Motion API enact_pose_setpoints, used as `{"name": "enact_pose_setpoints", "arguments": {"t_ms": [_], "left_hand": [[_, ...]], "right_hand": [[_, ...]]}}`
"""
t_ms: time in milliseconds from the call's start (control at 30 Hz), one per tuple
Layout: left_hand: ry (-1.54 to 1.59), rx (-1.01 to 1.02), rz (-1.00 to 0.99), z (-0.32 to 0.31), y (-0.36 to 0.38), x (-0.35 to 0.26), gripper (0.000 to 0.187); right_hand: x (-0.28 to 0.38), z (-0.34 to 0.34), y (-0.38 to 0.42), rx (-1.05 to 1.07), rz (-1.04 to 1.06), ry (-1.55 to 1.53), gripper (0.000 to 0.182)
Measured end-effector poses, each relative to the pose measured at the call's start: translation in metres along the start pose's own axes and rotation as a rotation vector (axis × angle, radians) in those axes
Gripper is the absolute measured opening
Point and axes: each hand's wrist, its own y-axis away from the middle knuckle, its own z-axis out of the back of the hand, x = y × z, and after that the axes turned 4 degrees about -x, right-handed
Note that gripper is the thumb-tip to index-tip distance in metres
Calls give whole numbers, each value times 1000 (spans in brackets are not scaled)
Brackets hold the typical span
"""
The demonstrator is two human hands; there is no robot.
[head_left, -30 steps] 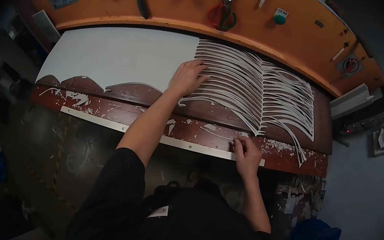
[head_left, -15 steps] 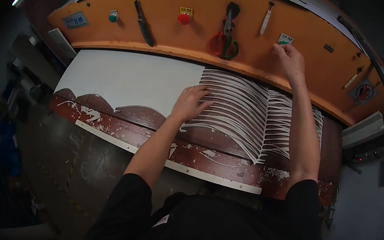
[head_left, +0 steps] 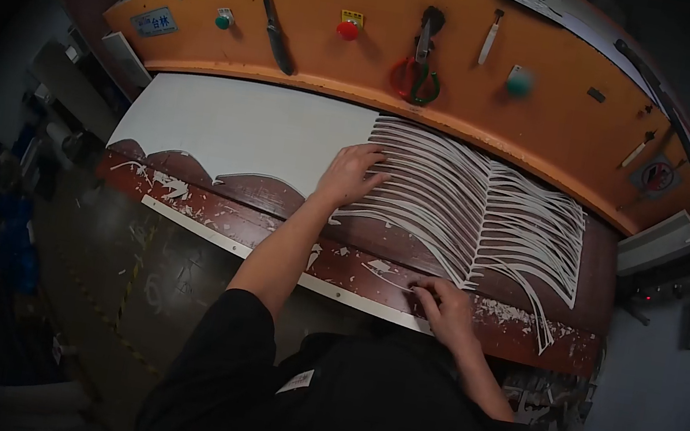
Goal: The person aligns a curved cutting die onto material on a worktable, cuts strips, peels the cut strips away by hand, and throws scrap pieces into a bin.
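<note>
My left hand (head_left: 354, 175) lies with fingers spread where the plain white sheet (head_left: 242, 129) meets the curved cut strips (head_left: 430, 184), its fingertips on the strips. At the front of the work surface is my right hand (head_left: 444, 309), thumb and index finger curled close together at the end of a thin white offcut (head_left: 387, 281). Whether the offcut is between those fingertips I cannot make out. More cut strips (head_left: 531, 225) fan out on the right, and a few of them hang forward toward the front edge.
Small white scraps (head_left: 496, 309) litter the reddish-brown surface (head_left: 594, 279). On the orange back panel (head_left: 316, 51) are a knife (head_left: 277, 38), scissors (head_left: 420, 62), a red button (head_left: 348, 30), green buttons (head_left: 518, 83) and a white-handled tool (head_left: 489, 41). A pale strip (head_left: 283, 272) edges the front.
My right hand has come down from the right green button to the front edge of the surface. Some right-hand strips now droop forward. My left hand stays on the strips.
</note>
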Motion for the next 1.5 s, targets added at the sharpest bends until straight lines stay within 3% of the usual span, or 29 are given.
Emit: {"name": "enact_pose_setpoints", "arguments": {"t_ms": [133, 333, 467, 567, 600, 633, 800, 1000, 1100, 1300, 1400, 1500], "left_hand": [[15, 28, -1, -2, 0, 3, 38], [24, 56, 4, -8, -1, 11, 39], [31, 78, 10, -6, -1, 10, 38], [48, 86, 16, -4, -2, 7, 38], [55, 89, 24, -2, -3, 5, 38], [63, 83, 31, -2, -3, 4, 38], [100, 104, 64, -2, -5, 5, 37], [101, 162, 135, 2, -6, 3, 41], [106, 189, 158, 2, -8, 3, 42], [106, 180, 151, 5, -9, 0, 42], [120, 163, 146, 6, -8, -1, 41], [173, 110, 162, -1, -4, 6, 41]], "right_hand": [[20, -19, 56, -102, -14, 139, 17], [38, -23, 55, -187, -93, 133, 16], [43, -18, 44, -146, -135, 133, 17], [44, -2, 26, 23, -270, 46, 18], [36, 2, 17, 86, -210, 74, 19], [40, 12, -1, 167, -283, 56, 18], [-29, 26, -160, -222, -108, 176, 25], [-149, 11, -345, -271, -9, 778, 36], [-175, 0, -369, -70, -104, 708, 36], [-165, -3, -354, -277, -5, 484, 30], [-127, 7, -341, -438, 240, 543, 29], [-86, 24, -314, -434, 118, 374, 27]]}}
